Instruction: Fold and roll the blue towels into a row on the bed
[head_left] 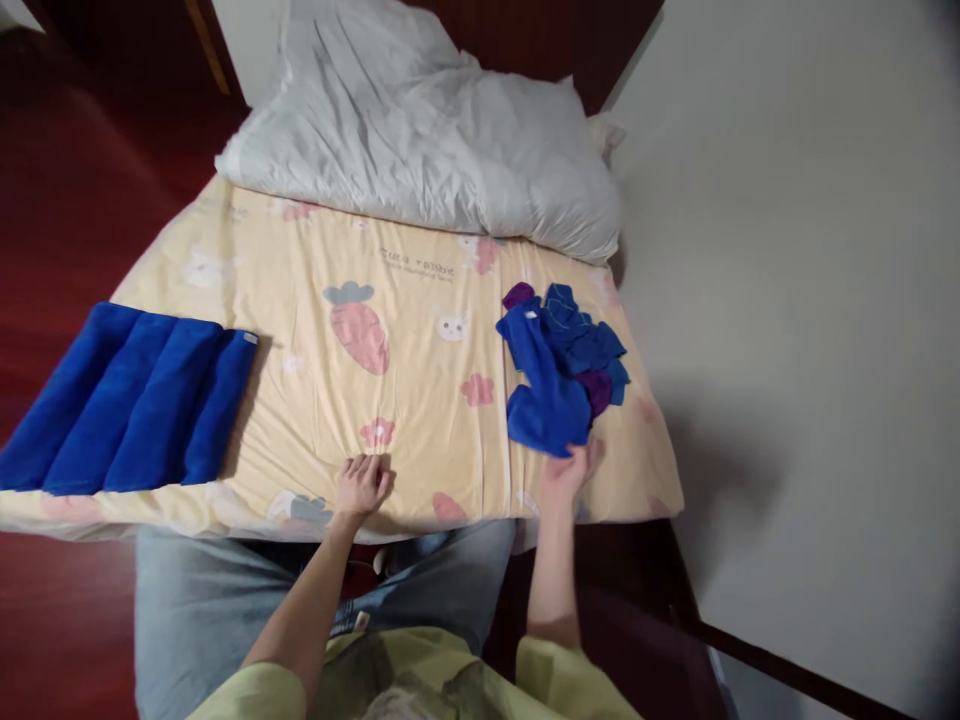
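Note:
My left hand (pixel 363 486) rests on the yellow patterned sheet near the front edge, its fingers curled against the fabric just below a pink flower print. On the right, my right hand (pixel 570 470) pinches the lower corner of a bright blue cloth (pixel 551 400). That cloth lies on a loose, crumpled pile of darker blue cloths (pixel 574 330) with purple pieces (pixel 517 295) showing at its edges. Several blue cloth rolls or folds (pixel 142 400) lie side by side at the left of the bed, with a small white tag at their upper right corner.
The bed (pixel 427 330) has a sheet with carrot and rabbit prints. A large white pillow or bundle (pixel 450 140) lies across its far end. A pale wall (pixel 810 300) stands close on the right, and dark red floor (pixel 67 220) shows at left.

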